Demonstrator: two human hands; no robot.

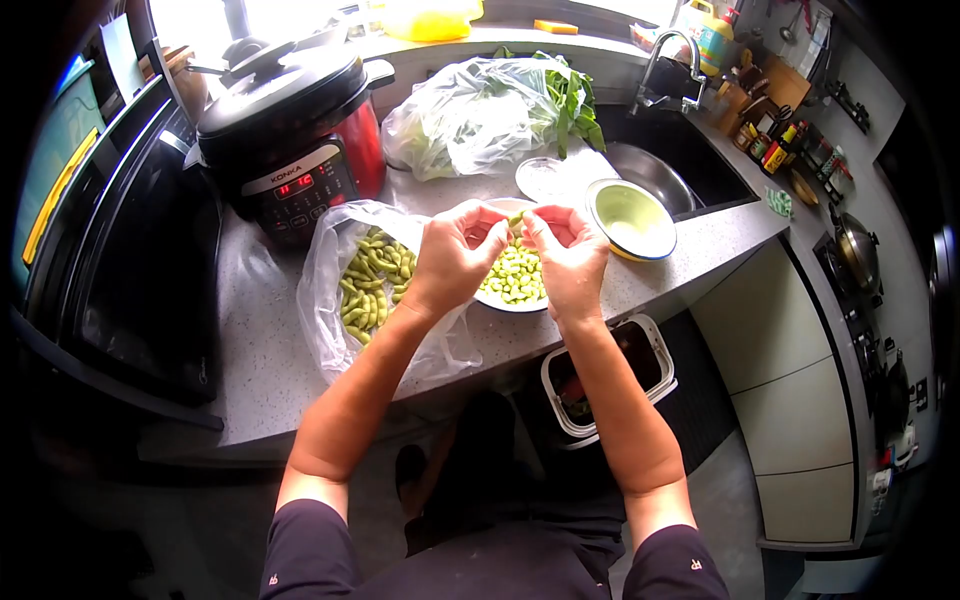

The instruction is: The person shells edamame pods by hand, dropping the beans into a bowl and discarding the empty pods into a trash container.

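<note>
Over a bowl of shelled green beans (515, 276), my left hand (455, 255) and my right hand (571, 262) meet with their fingertips close together. Between them is a green bean pod (516, 222), pinched from both sides. My fingers partly cover the bowl. To the left of it, a clear plastic bag (325, 290) lies open, with many unshelled pods (372, 280) inside. A green and white bowl (632, 218) stands just right of my right hand.
Behind are a red and black pressure cooker (300, 150), a plastic bag of leafy greens (470, 115) and a clear lid (540, 178). The sink (650, 175) is at the back right. An open bin (660, 365) stands below the counter edge.
</note>
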